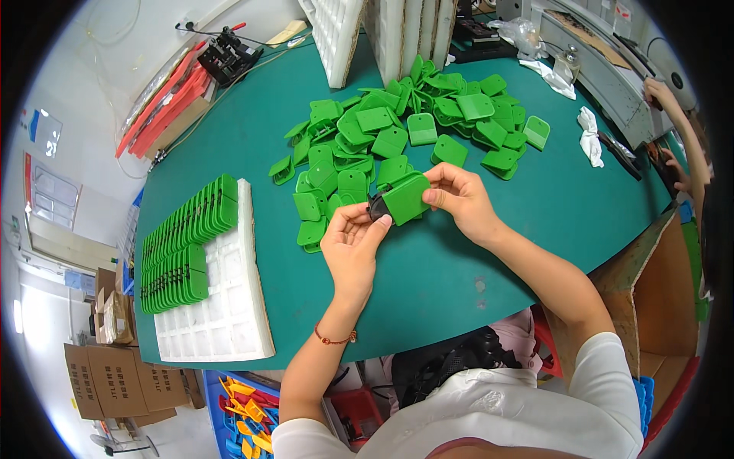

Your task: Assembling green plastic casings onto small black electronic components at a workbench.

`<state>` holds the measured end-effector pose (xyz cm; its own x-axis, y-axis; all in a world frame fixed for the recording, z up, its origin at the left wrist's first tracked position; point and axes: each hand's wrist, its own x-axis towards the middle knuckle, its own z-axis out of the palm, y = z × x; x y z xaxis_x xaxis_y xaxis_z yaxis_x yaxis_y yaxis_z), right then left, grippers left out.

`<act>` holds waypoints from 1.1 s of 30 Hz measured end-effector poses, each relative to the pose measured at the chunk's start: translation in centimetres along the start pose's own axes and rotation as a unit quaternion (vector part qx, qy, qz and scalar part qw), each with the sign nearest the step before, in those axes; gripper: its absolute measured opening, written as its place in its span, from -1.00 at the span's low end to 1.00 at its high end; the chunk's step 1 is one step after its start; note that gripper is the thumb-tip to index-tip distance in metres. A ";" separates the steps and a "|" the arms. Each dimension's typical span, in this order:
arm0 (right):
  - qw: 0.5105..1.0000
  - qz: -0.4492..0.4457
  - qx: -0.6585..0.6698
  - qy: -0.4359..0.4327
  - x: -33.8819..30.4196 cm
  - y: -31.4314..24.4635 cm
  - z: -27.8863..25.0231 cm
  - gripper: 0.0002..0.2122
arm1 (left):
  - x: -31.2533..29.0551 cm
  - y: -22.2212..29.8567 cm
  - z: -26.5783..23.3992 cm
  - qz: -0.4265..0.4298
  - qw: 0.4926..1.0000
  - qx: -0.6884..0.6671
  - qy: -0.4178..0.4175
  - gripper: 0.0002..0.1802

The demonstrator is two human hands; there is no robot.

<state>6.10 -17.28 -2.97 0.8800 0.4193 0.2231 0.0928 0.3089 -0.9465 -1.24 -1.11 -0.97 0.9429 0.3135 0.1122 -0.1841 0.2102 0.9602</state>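
Between my two hands is a green plastic clip (407,197) with a black part (379,206) at its left end. The thumb and fingers of my left hand (354,243) pinch the black end. My right hand (463,200) grips the green plate by its right edge. Just beyond them lies a loose heap of green plastic clips (373,119), spread over the green table (459,264). To the left, a white foam tray (243,321) carries two rows of upright green clips (191,210) with dark parts along them.
White foam trays (382,38) stand on edge at the back. A black device (229,57) sits at the back left. Crumpled white tissue (589,136) and a black-handled tool (621,157) lie at the right, near another person's arm (684,130). A blue bin of coloured parts (248,421) is below the table edge.
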 end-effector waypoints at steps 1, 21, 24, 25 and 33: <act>1.000 0.004 -0.005 -0.011 0.0 -0.1 0.0 -0.89 | 0.0 0.1 -0.1 -0.001 1.000 0.008 0.003 -0.75; 0.994 0.027 -0.053 0.090 1.3 -0.2 -1.2 -0.88 | 0.1 0.2 -0.3 -0.139 0.975 -0.129 -0.118 -0.58; 0.985 0.077 0.107 0.109 1.3 -1.5 -1.0 -0.85 | -0.3 -0.1 0.2 -0.146 0.976 -0.106 -0.120 -0.54; 0.984 0.076 0.116 0.116 1.3 -1.6 -0.8 -0.82 | -0.4 -0.3 0.4 -0.136 0.980 -0.079 -0.119 -0.53; 0.969 0.078 0.194 0.129 0.9 -0.5 -0.8 -0.92 | -0.8 -0.5 1.1 -0.104 0.990 -0.018 -0.094 -0.51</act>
<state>7.27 -17.75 -2.49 0.9611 0.2747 -0.0292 -0.1894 0.5784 -0.7935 -1.63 -2.51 -1.29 0.9959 0.0825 -0.0384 0.0132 0.2865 0.9580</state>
